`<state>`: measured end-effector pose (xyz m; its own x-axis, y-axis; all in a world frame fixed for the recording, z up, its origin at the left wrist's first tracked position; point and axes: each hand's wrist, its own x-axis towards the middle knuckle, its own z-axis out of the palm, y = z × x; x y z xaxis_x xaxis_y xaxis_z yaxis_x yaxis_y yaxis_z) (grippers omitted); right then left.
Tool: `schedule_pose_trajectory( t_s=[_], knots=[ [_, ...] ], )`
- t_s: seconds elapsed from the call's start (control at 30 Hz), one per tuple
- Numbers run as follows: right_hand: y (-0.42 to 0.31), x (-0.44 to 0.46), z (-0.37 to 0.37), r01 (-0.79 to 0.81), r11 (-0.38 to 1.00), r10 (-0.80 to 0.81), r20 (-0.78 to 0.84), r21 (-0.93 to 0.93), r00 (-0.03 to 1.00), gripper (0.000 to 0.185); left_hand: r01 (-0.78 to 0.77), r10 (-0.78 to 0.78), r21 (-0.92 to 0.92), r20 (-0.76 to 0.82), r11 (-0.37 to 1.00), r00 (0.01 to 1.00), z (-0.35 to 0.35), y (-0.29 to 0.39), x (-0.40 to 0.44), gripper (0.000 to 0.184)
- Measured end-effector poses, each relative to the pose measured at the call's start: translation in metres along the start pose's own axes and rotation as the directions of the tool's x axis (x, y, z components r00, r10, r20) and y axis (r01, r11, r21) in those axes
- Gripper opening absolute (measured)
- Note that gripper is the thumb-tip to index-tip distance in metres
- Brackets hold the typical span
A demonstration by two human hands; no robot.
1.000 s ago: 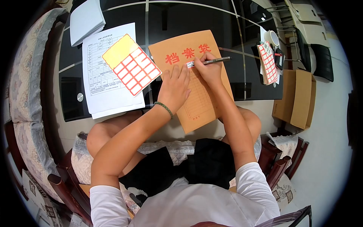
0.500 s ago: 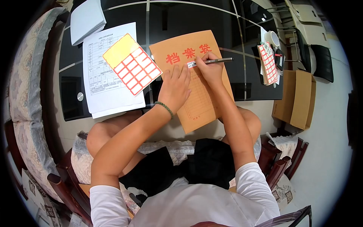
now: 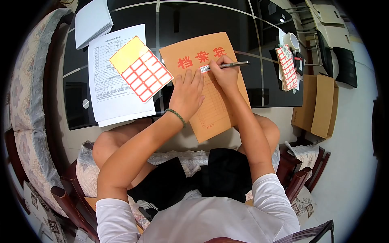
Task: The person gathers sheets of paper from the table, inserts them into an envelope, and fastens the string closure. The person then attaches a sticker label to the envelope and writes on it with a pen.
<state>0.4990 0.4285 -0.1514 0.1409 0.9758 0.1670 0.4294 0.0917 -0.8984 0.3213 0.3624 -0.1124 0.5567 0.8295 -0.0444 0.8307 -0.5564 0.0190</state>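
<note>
A brown paper file envelope [image 3: 221, 109] with large red characters lies slanted before me, its lower end past the table's edge. My left hand [image 3: 187, 91] rests flat on it with fingers stretched out. A small white label [image 3: 205, 69] with a red border and dark writing sits below the red characters, by my left fingertips. My right hand [image 3: 225, 73] is closed round a dark pen [image 3: 235, 64], its tip at the label. Left of the envelope, a sheet of red-bordered label stickers [image 3: 146, 77] with a yellow part overlaps a stack of printed forms [image 3: 107, 85].
Folded white papers [image 3: 93, 22] lie at the back left of the black glossy table [image 3: 190, 20]. On its right side are a roll of tape [image 3: 291, 41] and more label sheets [image 3: 287, 67]. An open cardboard box [image 3: 316, 105] stands on the floor to the right.
My right hand and the pen have shifted very slightly, with more dark writing showing on the label. My left hand stays in place on the envelope.
</note>
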Motion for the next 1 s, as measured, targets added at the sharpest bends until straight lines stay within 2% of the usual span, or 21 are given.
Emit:
schedule_pose_trajectory(
  t_s=[0.23,0.73,0.93,1.0],
  knots=[
    [-0.0002,-0.0003,0.0,0.01,0.999,-0.011,0.004,0.036,1.0,0.027,-0.002,0.002,0.018,-0.009,1.0,1.0,-0.0003,-0.0002,-0.0006,0.071],
    [0.0029,-0.0004,0.0011,0.05,0.999,-0.05,-0.016,-0.016,0.999,0.027,-0.005,0.005,0.027,-0.008,1.0,1.0,0.0003,-0.0004,-0.0006,0.071],
    [0.0011,-0.0008,0.0013,0.009,0.998,-0.008,-0.011,0.059,1.0,0.029,-0.003,0.003,0.024,-0.012,1.0,1.0,0.0011,-0.0004,-0.0006,0.071],
    [-0.0008,0.0,0.0012,0.008,1.0,-0.008,-0.006,0.018,1.0,0.029,-0.002,0.002,0.027,-0.008,1.0,1.0,0.0012,-0.0006,-0.0008,0.07]
  ],
)
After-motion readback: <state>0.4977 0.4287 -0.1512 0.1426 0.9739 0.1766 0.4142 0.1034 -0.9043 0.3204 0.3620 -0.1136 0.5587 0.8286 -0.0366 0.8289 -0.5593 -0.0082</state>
